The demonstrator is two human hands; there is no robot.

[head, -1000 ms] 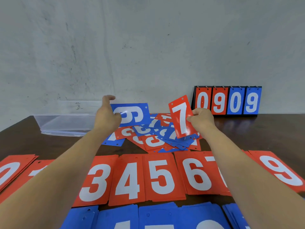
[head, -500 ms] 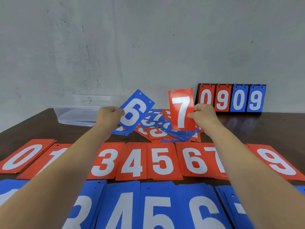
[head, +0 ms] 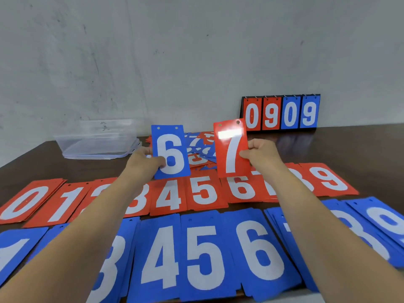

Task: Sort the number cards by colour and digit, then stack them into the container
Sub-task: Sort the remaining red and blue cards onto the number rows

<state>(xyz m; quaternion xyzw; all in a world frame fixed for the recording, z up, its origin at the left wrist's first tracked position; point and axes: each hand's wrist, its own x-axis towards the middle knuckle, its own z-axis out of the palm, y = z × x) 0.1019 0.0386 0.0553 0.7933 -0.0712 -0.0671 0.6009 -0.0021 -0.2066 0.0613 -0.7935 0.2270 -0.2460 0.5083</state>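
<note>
Up front with the left hand (head: 144,162), pinching the blue 6 card (head: 170,152) by its left edge, thumb pressed across the face, fingers tucked behind. Card upright, digit to the camera, held clear of the worktop (head: 349,149).

Across to the right hand (head: 262,155), gripping the red 7 card (head: 231,149) by its right edge, fingers curled, thumb on the front. Upright as well, leaning a touch to the left, with a bright glare across the top of the digit. Both cards side by side, apart, not touching.

Behind and between them, a loose pile (head: 201,147) of mixed red and blue cards, overlapping every which way on the worktop.

Nearer the camera, a red row (head: 203,193) lying flat in order: 0 and 1 at the left, then 3, 4, 5, 6, with 9 at the right end; the others mostly hidden under the forearms. Closest of all, a blue row (head: 196,254), with 4, 5 and 6 in plain sight and 9 at the far right; the rest covered by the arms or cut by the frame edge. Fanned edges showing at several spots, so small stacks there rather than single cards.

Back left, the clear plastic container (head: 96,138), sitting on the worktop by the wall (head: 196,51), well apart from both hands. Back right, a black flip scoreboard (head: 281,112) standing upright, reading red 0, red 9, blue 0, blue 9.
</note>
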